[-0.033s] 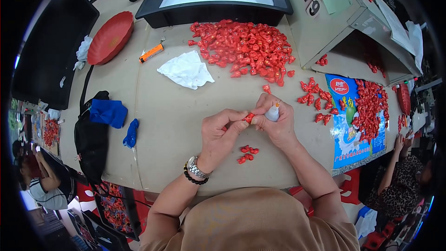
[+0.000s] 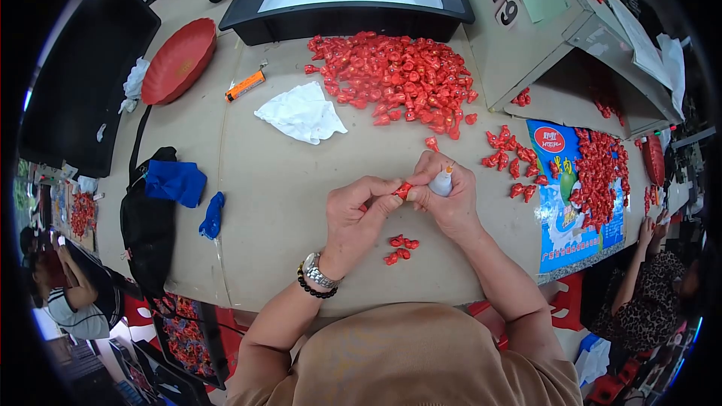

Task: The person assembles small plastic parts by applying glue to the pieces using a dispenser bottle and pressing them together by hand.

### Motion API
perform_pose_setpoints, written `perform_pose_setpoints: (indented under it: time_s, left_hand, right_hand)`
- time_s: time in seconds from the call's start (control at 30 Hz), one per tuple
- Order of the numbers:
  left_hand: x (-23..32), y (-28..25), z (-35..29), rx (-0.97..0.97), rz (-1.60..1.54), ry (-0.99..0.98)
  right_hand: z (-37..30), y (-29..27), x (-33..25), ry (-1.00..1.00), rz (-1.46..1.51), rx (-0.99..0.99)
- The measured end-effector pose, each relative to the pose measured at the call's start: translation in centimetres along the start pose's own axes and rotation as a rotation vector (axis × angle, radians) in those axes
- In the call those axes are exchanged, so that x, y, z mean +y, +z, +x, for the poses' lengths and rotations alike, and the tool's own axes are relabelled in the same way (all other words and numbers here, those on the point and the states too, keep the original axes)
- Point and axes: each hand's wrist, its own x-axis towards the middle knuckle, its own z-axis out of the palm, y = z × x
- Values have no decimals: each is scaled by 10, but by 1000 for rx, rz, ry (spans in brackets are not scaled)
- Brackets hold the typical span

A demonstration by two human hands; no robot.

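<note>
Over the middle of the table, both hands meet at a small glossy red plastic piece point(image 2: 403, 191). My left hand point(image 2: 352, 214) is closed, pinching it between thumb and fingertips; a bit of red also shows within its curled fingers. My right hand point(image 2: 457, 207) is closed too, its thumb and finger at the same piece. It also holds a small white squeeze bottle point(image 2: 441, 183) with an orange tip pointing up. Just below the hands lie several red pieces point(image 2: 398, 249). A single red piece point(image 2: 432, 143) rests beyond my right hand.
A big heap of red pieces point(image 2: 398, 75) lies before a black tray point(image 2: 346, 19). White tissue point(image 2: 302, 113), an orange tube point(image 2: 245, 86) and a red dish point(image 2: 178, 62) are leftward. A black bag point(image 2: 149, 218) sits left; a blue sheet point(image 2: 556, 218) bears more pieces, right. Other people work both sides.
</note>
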Motion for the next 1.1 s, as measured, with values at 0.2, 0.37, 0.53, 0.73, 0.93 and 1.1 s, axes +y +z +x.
perform_pose_setpoints:
  time_s: [0.2,0.37,0.53,0.73,0.93,1.1]
  left_hand:
    - [-2,-1,-1,-9,-27,0]
    - [1,1,2,-12,-21,-40]
    - [3,1,2,-3,10,-81]
    - [9,5,6,28,-40,-72]
    - [3,-20,13,55,-655,-343]
    - [8,-30,21,288,-1281,-545]
  right_hand:
    - [0,0,-1,13,20,-2]
    - [2,-2,-4,53,11,10]
    - [7,-4,-12,199,-78,7]
    - [7,-16,-15,129,-71,-37]
    - [15,-45,-49,152,-689,-18]
    - [12,-70,-68,365,-1151,74]
